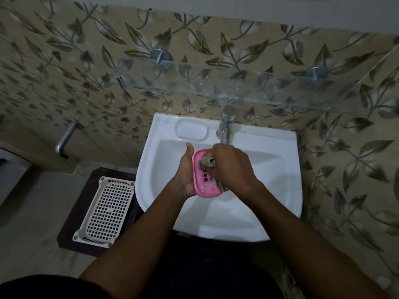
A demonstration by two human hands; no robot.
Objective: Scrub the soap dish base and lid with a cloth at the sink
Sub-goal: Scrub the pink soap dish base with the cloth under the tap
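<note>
Over the white sink [155, 190] I hold a pink soap dish part [206, 186] with slotted holes and soapy foam on it. My left hand [185, 169] cups it from the left and underneath, thumb pointing up. My right hand [232, 167] is closed around a grey cloth [207, 161] and presses it against the inside of the pink part. I cannot tell whether this part is the base or the lid. No second pink part is in view.
A chrome tap [225, 126] stands at the sink's back, just behind my right hand. A glass shelf [216, 91] juts from the leaf-patterned wall above. A white plastic basket [105, 210] sits on a dark stool [71, 223] left of the sink.
</note>
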